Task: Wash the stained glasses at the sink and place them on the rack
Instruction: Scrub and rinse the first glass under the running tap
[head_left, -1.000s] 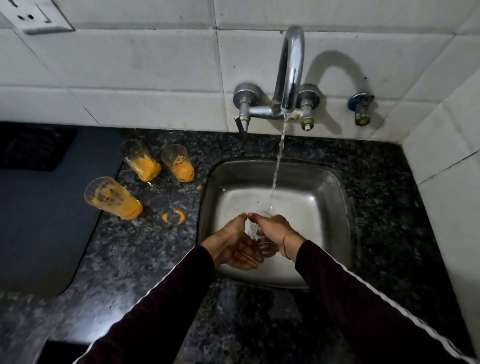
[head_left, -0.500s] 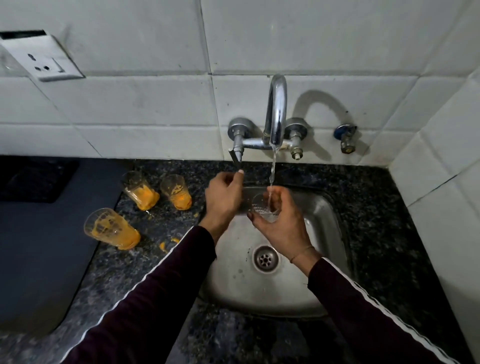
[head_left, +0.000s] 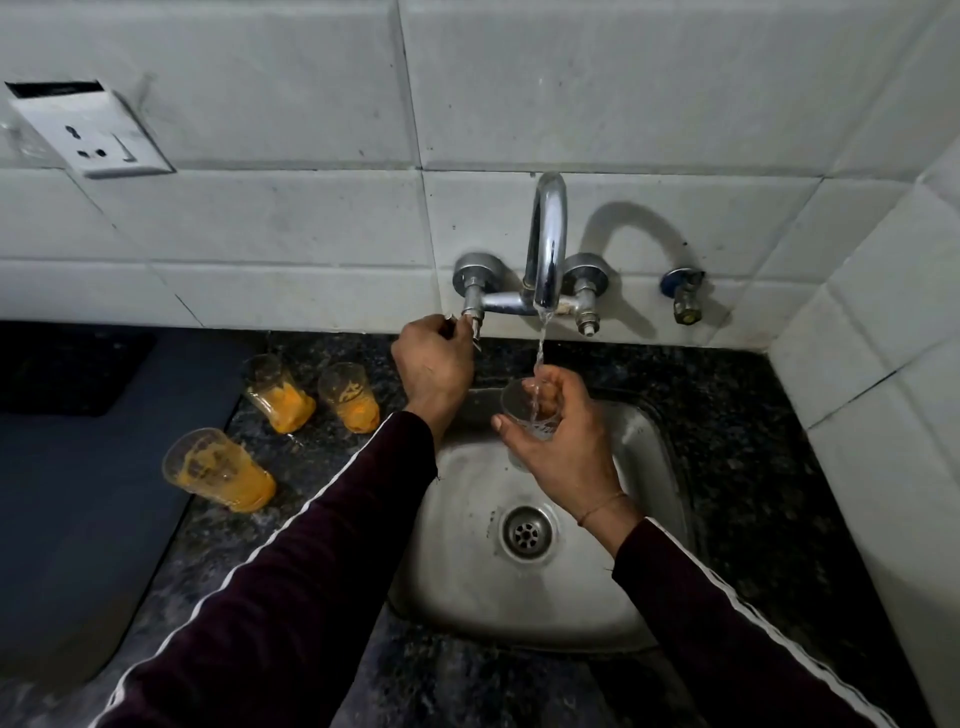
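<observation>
My right hand grips a clear glass over the steel sink, and a thin stream of water from the chrome tap falls into it. My left hand is closed on the tap's left handle. Three glasses smeared with orange residue stand on the dark granite counter to the left: one nearest me, one behind it, and one beside that.
A dark blue mat covers the counter at the left. A small wall valve sits right of the tap. A socket plate is on the tiled wall at upper left. The drain lies in the sink's middle.
My left hand left the glass and rose to the tap's left handle. My right hand lifted the glass from low in the sink up close under the spout.
</observation>
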